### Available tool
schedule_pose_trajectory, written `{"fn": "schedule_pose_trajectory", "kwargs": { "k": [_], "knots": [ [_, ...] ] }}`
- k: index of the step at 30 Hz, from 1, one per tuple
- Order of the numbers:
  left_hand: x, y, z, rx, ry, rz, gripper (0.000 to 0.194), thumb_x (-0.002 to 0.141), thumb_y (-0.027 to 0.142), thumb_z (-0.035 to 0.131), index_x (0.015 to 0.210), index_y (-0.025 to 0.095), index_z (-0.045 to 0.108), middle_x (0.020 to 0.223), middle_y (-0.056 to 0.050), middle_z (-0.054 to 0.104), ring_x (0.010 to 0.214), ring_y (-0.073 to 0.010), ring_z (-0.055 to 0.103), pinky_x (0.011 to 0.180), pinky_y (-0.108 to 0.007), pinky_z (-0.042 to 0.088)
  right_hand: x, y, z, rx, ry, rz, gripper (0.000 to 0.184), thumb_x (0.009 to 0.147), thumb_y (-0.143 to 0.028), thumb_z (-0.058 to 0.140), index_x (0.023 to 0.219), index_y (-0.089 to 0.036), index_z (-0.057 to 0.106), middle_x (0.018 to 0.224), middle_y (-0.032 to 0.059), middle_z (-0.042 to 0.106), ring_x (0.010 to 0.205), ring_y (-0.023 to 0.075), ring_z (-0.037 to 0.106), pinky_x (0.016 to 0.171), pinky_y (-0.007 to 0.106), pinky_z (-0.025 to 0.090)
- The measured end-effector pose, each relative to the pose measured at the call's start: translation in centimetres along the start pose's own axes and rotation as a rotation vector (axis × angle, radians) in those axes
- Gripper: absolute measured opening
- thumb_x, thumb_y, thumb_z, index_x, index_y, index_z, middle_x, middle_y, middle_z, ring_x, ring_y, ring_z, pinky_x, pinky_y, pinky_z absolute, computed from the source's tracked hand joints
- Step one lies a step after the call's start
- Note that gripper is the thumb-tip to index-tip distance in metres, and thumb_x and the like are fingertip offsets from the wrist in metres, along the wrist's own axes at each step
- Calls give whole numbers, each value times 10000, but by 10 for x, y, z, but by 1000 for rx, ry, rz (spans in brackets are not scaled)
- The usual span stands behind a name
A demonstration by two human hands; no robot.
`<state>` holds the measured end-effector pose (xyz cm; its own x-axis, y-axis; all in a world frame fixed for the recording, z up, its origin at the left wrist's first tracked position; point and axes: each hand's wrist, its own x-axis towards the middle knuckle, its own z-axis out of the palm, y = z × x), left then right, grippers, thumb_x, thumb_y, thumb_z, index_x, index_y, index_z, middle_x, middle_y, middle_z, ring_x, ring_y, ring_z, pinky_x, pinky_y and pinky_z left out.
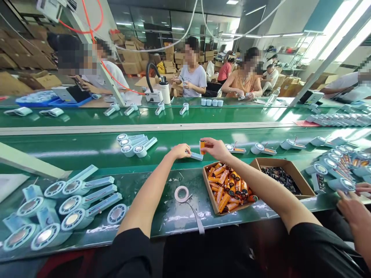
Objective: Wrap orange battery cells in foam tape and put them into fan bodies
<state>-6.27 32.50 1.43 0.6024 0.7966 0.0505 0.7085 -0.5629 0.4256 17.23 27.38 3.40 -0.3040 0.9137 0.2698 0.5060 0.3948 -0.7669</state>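
My left hand (181, 151) is closed around a light-blue handheld fan body, whose long handle (196, 156) sticks out to the right, low over the green belt. The fan's round head is hidden behind my fingers. Just right of it, my right hand (213, 147) pinches an orange cylindrical battery (202, 146) upright between thumb and fingers. Below my right forearm stands an open cardboard box (211, 193) heaped with similar orange batteries. A roll of pale tape (181, 194) lies on the bench between my arms, its loose end trailing to the front edge.
Several fan bodies (77, 218) crowd the bench at left; another group (136, 144) sits on the belt. A second box (304, 185) of dark parts stands right. A co-worker's hands (352, 204) touch fans at far right. People sit across the line. A slanted post (31, 162) rises left.
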Motion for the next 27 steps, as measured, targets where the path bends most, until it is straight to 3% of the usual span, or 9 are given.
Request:
{"fn": "schedule_pose_trajectory", "kwargs": {
  "k": [3,9,13,16,18,21,23,25,27],
  "knots": [
    [2,-8,5,-43,-16,-84,205,836,367,701,846,170,759,896,-45,733,865,-187,619,832,-290,477,18,11,14,-271,-123,1,412,959,-311,697,1363,-236,678,1073,34,825,995,155,783,932,277,593],
    [5,-7,29,-102,40,-232,231,943,278,543,1002,175,741,1026,-78,770,900,-204,671,794,-295,502,25,25,28,-576,-362,-1,370,943,-350,727,1306,-278,726,1031,53,824,985,245,772,885,316,557],
    [12,6,39,-106,75,-287,210,977,226,523,993,173,726,1077,-101,762,978,-221,682,864,-313,509,26,28,33,-766,-510,0,395,1018,-467,581,1363,-318,700,1121,103,804,1045,293,757,891,365,549],
    [14,21,34,-100,87,-322,202,1007,223,522,1001,176,719,1065,-103,763,993,-223,686,907,-326,507,32,23,40,-863,-610,-30,447,1027,-523,519,1379,-311,696,1168,134,788,1082,315,744,920,408,547],
    [5,34,26,-83,122,-332,203,1023,225,527,1108,174,705,1176,-117,746,1091,-230,669,999,-353,485,35,20,43,-906,-661,-55,452,1021,-506,523,1342,-259,725,1141,161,788,1071,324,743,930,427,546],
    [-41,59,18,-33,212,-285,254,1041,279,554,1254,189,661,1386,-118,660,1298,-242,569,1156,-392,389,39,18,41,-914,-699,-112,438,1049,-448,470,1270,-207,763,1155,177,781,1099,310,731,970,414,528],
    [-94,75,19,33,199,-147,236,1049,361,567,1157,202,703,1300,-91,693,1254,-243,583,1135,-380,412,41,20,36,-891,-705,-142,402,1054,-399,476,1240,-205,775,1217,160,771,1144,282,714,991,366,508],
    [-152,83,26,128,55,18,231,1014,413,636,1059,207,732,1142,-67,734,1113,-236,641,1021,-362,486,44,22,29,-860,-699,-142,345,1034,-382,541,1224,-228,784,1232,113,779,1151,254,710,970,309,501],
    [-200,80,37,227,-68,91,305,922,420,769,1142,214,721,1230,-72,723,1183,-266,631,998,-374,507,47,21,21,-838,-668,-108,335,1022,-377,581,1269,-254,769,1240,70,786,1152,235,710,942,279,501]
  ]
}}
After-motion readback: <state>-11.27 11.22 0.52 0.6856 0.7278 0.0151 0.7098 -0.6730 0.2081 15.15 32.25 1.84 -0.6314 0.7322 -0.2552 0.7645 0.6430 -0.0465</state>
